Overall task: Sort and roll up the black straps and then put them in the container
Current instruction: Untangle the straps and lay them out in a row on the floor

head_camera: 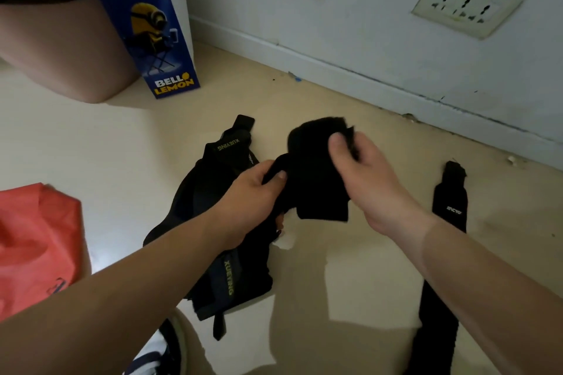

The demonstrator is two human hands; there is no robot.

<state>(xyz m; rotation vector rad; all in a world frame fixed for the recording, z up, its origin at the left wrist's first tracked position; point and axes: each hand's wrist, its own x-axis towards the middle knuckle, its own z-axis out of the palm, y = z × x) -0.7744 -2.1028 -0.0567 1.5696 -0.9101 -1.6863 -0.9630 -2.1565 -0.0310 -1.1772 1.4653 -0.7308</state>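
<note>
At my far left a red bag [36, 240] lies on the floor [122, 161], and behind it stands a blue paper bag [152, 39]; which of the two is the container I cannot tell, but both are near my left side, so a finished roll will not have far to go; the pile of black straps [210, 222] with yellow-green letters lies on the floor just in front of me, partly under my left forearm, not sorted and not rolled; it is close, I think, so that I can take one piece at a time.

My left hand [253, 192] is curled around the lower end of one black strap [313, 173], thumb on top and the other fingers below, mostly hidden; it holds this end firm to give the cloth some tension; the strap is lifted above the floor between both hands, and its top is folded over into a thick loop; I judge the rolling is only at its beginning.

My right hand [365, 173] pinches the folded top, the thumb [336, 143] pressed flat on the near face; the fingers behind are covered by the cloth, so how much they bend I cannot say; more to the right a long strap [447, 222] lies flat and straight on the floor, apart from the pile, perhaps laid aside to be rolled next.
</note>
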